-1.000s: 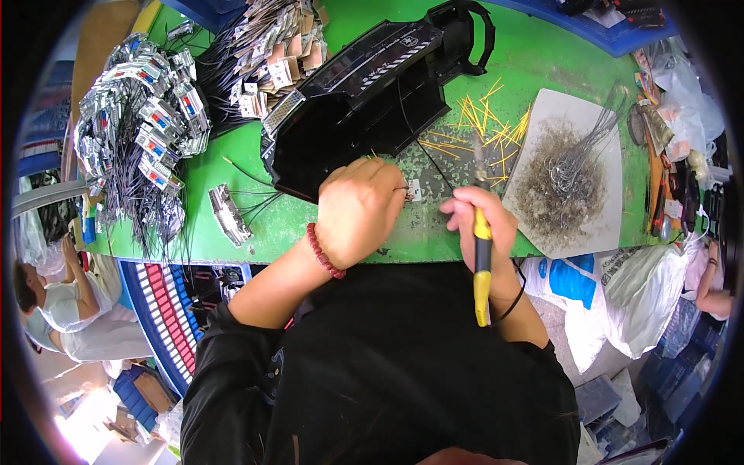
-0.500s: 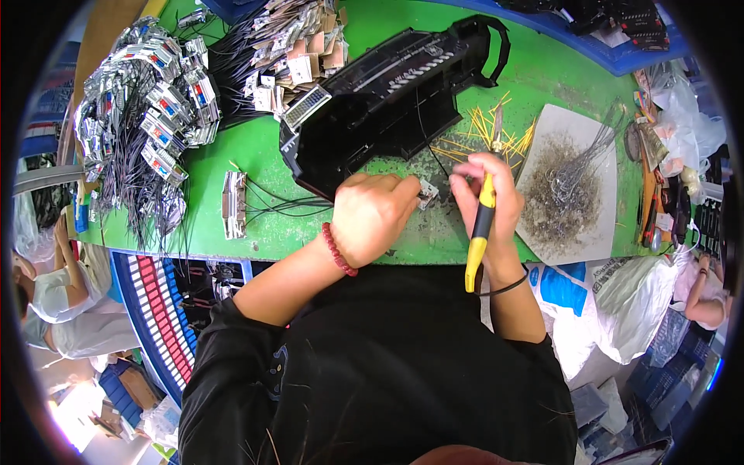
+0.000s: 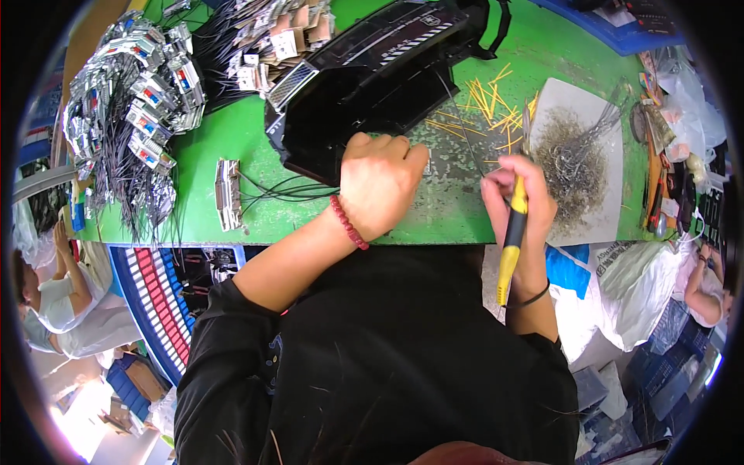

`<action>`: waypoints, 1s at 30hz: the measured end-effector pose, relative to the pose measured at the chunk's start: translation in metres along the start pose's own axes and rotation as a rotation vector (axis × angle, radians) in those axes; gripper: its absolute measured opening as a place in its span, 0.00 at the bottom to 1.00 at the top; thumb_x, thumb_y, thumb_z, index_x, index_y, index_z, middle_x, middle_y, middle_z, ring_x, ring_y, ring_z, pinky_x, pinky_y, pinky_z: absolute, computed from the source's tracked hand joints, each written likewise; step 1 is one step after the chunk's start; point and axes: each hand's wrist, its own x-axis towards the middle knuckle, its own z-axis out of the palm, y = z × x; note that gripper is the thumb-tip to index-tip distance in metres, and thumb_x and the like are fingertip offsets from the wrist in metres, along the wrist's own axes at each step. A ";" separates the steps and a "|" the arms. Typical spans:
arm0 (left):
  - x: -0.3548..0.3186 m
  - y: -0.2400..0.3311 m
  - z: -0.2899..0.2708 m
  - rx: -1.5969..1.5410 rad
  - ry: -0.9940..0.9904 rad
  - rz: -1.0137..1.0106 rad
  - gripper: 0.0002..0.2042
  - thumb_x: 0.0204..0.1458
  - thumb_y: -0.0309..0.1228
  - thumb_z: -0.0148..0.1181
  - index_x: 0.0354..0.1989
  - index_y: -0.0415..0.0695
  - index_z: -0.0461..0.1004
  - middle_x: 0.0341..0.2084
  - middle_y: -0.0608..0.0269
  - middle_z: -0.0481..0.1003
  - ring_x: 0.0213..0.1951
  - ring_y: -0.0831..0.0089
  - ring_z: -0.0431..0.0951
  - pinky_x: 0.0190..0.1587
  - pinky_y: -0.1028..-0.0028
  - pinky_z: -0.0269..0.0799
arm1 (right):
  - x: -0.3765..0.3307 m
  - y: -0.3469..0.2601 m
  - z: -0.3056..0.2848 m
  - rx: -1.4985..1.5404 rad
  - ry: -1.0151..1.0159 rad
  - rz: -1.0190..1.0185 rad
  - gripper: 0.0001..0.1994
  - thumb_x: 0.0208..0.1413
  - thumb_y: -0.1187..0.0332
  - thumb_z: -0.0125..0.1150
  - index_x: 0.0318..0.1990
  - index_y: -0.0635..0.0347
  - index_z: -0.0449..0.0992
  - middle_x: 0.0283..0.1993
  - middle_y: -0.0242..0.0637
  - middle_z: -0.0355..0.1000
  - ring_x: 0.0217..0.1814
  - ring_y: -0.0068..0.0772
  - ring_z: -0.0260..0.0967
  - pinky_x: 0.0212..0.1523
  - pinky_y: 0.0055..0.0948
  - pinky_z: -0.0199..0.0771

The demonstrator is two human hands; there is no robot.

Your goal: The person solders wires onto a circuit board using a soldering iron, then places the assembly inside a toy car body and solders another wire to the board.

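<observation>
My left hand [image 3: 381, 182] is curled closed beside the near edge of a large black plastic shell [image 3: 341, 116], its fingertips hidden. Several black wires [image 3: 291, 184] run from a small silver part [image 3: 228, 194] to beneath this hand; what it grips is hidden. Farther right, my right hand [image 3: 527, 203] is closed around a slim yellow-and-black hand tool [image 3: 514, 232] with a metal tip pointing away from me. I cannot tell the tool's exact kind. A thin dark wire [image 3: 463, 133] stretches from the shell toward my right fingertips.
Piles of silver parts with wires [image 3: 143, 116] and tan-and-silver pieces [image 3: 283, 39] lie at the far left. Yellow strips [image 3: 490, 101] are scattered beyond my right hand. A dirty grey board [image 3: 604, 209] bears tangled wires. Plastic bags [image 3: 682, 116] crowd the right edge.
My right hand and the tool have moved right, away from my left hand. The left hand has turned, and the small pale piece at its fingertips is now mostly hidden.
</observation>
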 end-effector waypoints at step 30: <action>-0.004 0.007 -0.043 -1.051 -0.199 -0.315 0.03 0.51 0.21 0.63 0.30 0.36 0.75 0.26 0.61 0.73 0.28 0.75 0.75 0.32 0.76 0.71 | -0.014 -0.013 0.036 0.796 -0.110 0.029 0.27 0.51 0.85 0.63 0.56 0.61 0.58 0.38 0.43 0.75 0.40 0.30 0.76 0.41 0.26 0.75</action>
